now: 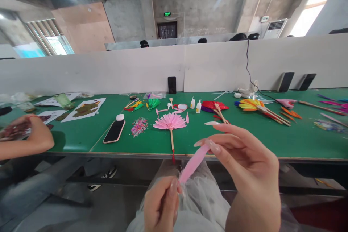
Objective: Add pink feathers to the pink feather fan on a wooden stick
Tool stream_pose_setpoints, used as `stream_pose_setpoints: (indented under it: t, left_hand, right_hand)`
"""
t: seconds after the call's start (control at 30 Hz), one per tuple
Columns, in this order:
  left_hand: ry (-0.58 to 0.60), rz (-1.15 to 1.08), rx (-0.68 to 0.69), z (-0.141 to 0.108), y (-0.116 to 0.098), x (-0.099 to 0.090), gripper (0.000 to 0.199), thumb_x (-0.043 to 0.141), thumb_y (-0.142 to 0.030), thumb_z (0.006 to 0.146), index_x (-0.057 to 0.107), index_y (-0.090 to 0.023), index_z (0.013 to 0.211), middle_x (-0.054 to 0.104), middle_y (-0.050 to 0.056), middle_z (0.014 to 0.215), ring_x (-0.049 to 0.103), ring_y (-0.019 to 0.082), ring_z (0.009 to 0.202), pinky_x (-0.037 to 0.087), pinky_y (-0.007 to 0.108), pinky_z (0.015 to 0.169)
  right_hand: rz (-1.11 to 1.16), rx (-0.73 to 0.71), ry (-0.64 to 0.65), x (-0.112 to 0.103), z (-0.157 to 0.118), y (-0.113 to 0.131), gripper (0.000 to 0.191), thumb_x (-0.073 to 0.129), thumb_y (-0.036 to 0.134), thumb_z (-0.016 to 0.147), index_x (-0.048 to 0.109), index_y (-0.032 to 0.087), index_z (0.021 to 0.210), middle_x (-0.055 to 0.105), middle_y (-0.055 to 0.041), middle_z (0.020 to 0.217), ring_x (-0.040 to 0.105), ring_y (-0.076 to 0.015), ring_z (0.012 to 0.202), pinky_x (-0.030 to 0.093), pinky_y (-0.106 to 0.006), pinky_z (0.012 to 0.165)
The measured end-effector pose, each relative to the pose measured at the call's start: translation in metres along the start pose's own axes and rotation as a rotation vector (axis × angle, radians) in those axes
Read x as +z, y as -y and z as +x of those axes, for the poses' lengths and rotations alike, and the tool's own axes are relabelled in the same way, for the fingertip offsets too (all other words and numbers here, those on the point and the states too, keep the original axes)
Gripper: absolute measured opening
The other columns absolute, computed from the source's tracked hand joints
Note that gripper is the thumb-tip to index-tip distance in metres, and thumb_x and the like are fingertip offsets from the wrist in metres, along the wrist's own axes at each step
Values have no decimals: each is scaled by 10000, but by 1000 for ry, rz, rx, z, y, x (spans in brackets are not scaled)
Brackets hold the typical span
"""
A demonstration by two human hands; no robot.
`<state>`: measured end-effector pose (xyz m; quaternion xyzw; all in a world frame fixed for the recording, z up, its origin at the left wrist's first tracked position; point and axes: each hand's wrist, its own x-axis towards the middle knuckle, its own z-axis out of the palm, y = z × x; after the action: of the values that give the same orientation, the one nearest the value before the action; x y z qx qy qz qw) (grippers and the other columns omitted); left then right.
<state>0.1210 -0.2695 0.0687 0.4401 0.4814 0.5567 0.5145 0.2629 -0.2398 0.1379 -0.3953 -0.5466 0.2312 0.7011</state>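
A long pink feather (194, 164) is stretched between my two hands, over my lap and in front of the table edge. My left hand (162, 201) pinches its lower, fluffy end. Thumb and fingertips of my right hand (241, 166) close on its upper tip, the other fingers held out. Beyond them on the table lies a pink feather fan (170, 121) with a wooden handle and a red tassel hanging over the edge. A single small pink feather (187, 117) rests beside the fan's right side.
The green table (146, 144) holds a phone (114, 131), a pile of pink confetti-like bits (139, 127), two glue bottles (198, 106), red feathers (217, 105) and a yellow feather bundle (247, 106). At the left, another person's arm (29, 139) reaches over the table. A white partition (108, 72) stands behind.
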Motion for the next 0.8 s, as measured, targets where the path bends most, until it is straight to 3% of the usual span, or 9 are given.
stream_pose_setpoints:
  t: [0.2, 0.4, 0.5, 0.6, 0.7, 0.8]
  left_hand:
    - [10, 10, 2, 0, 0, -1, 507, 526, -636, 760, 571, -146, 637, 251, -76, 425, 180, 36, 385, 101, 207, 416]
    - [-68, -22, 17, 0, -2, -1, 493, 552, -621, 750, 566, -145, 622, 256, -72, 433, 180, 40, 396, 101, 212, 407]
    - [-73, -30, -3, -1, -2, -1, 488, 561, -621, 742, 564, -149, 617, 239, -73, 437, 176, 40, 396, 102, 210, 403]
    - [-38, -10, 0, 0, -2, -1, 496, 548, -625, 749, 570, -147, 618, 235, -74, 438, 188, 39, 390, 107, 210, 408]
    - [17, 44, 24, 2, -2, -1, 505, 518, -630, 765, 590, -142, 659, 247, -76, 427, 186, 46, 392, 109, 207, 401]
    - [60, 69, 15, 4, -1, 3, 512, 492, -642, 773, 597, -143, 724, 257, -81, 423, 184, 50, 387, 121, 196, 388]
  right_hand:
    - [-32, -65, -1, -3, 3, -7, 256, 645, 98, 783, 630, 235, 999, 697, 6, 741, 686, -156, 670, 601, -254, 618]
    - [-89, -92, -247, -2, 10, -3, 146, 693, 126, 743, 651, 209, 855, 673, -5, 739, 673, -160, 648, 596, -272, 615]
    - [-79, -74, -295, -5, 12, 0, 146, 689, 146, 752, 666, 216, 879, 668, 4, 720, 660, -141, 625, 587, -250, 612]
    - [-57, -30, -162, -9, 9, -3, 141, 633, 198, 818, 672, 227, 951, 690, -1, 734, 669, -135, 669, 580, -223, 634]
    - [2, 30, 139, -11, 1, -11, 252, 546, 351, 881, 641, 238, 1085, 721, -41, 891, 680, -175, 834, 575, -277, 741]
    - [108, 132, 445, -4, -9, -15, 399, 566, 460, 843, 604, 228, 1166, 686, -76, 1086, 635, -227, 1009, 526, -370, 881]
